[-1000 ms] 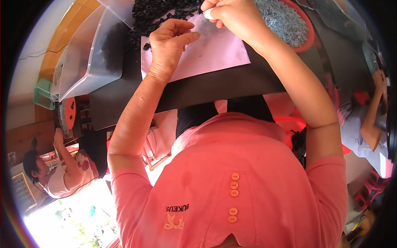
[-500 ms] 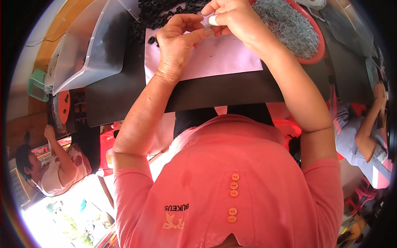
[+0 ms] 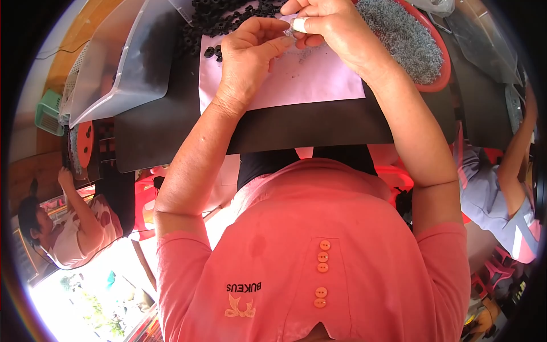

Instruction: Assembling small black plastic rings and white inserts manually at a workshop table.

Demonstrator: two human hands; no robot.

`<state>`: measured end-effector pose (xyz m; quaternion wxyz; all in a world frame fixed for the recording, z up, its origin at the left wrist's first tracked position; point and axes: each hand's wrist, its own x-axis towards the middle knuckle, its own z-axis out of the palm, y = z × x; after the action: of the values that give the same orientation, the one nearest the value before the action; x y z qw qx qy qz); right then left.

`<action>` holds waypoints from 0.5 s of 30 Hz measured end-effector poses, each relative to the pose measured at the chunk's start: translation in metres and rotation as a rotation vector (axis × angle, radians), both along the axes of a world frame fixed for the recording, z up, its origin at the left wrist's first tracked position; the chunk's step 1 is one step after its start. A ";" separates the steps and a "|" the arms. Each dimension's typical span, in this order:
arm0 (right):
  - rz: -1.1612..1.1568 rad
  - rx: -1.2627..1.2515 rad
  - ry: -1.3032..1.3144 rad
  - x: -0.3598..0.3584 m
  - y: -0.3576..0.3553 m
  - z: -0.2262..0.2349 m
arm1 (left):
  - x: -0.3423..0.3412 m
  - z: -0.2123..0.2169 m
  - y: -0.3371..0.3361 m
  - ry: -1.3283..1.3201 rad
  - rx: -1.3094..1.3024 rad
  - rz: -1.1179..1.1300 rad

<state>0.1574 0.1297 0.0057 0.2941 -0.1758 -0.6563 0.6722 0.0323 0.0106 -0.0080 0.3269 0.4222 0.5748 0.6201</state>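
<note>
Over a pink sheet [image 3: 319,85], my left hand [image 3: 245,57] and my right hand [image 3: 342,34] meet at the fingertips. Thumb and forefinger of each are pinched together around a small silvery metal piece [image 3: 289,33], too small to make out its exact kind. A white wrap covers the tip of my right thumb. Black ring-like parts [image 3: 216,17] lie heaped beyond my left hand, and a few of them [image 3: 213,53] rest on the sheet beside it. Right of my right hand stands a red basin [image 3: 446,57] full of small silvery pieces [image 3: 407,45].
A translucent plastic bin [image 3: 122,80] with dark contents stands left on the dark table [image 3: 171,134]. A clear plastic bag [image 3: 439,5] lies at the back right. One person [image 3: 74,228] sits at far left near a green basket [image 3: 50,112]; another [image 3: 501,188] sits at far right.
My fingertips have shifted slightly, and a bit more of the silvery piece shows between them. The view has moved a little. At far right, the other person's arm has changed position.
</note>
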 end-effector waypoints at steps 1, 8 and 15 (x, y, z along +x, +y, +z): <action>-0.001 0.012 0.018 0.000 0.001 -0.001 | 0.001 0.001 0.000 0.000 0.001 0.000; -0.001 -0.019 0.027 0.001 -0.014 0.012 | -0.003 0.006 -0.003 -0.026 -0.052 -0.015; -0.030 0.086 0.101 0.001 -0.010 0.006 | -0.003 0.006 -0.003 -0.131 -0.065 -0.060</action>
<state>0.1584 0.1195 0.0118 0.3441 -0.1385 -0.6663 0.6468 0.0289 0.0075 -0.0022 0.3959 0.3869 0.5591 0.6172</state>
